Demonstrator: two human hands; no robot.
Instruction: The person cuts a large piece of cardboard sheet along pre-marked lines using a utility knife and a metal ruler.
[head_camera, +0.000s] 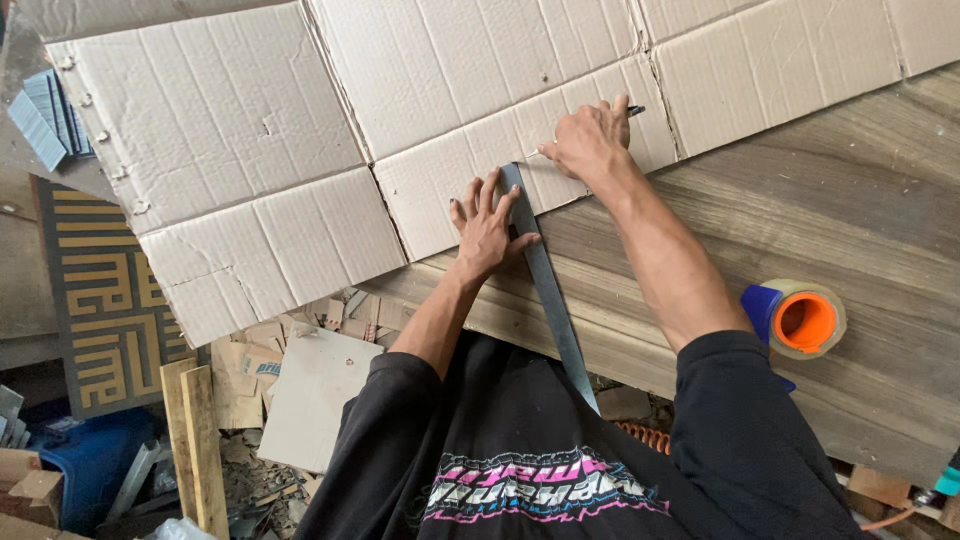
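On the wooden bench (800, 200), a flattened cardboard box (330, 130) lies spread across the far side, its left flaps hanging past the bench's left end over scrap card and wood strips on the floor. Near the cardboard's front edge, the left hand (485, 225) lies flat with fingers spread, pressing down a long metal ruler (545, 280). That ruler runs from the cardboard back across the bench's near edge toward the person's black shirt. Just right of the ruler's far end, the right hand (590, 140) is closed around a dark pen (634, 110), its tip hidden under the fingers, resting on the cardboard. Toward the bench's right end, near its front edge, sits a roll of packing tape (805, 320) with an orange core, well apart from both hands.
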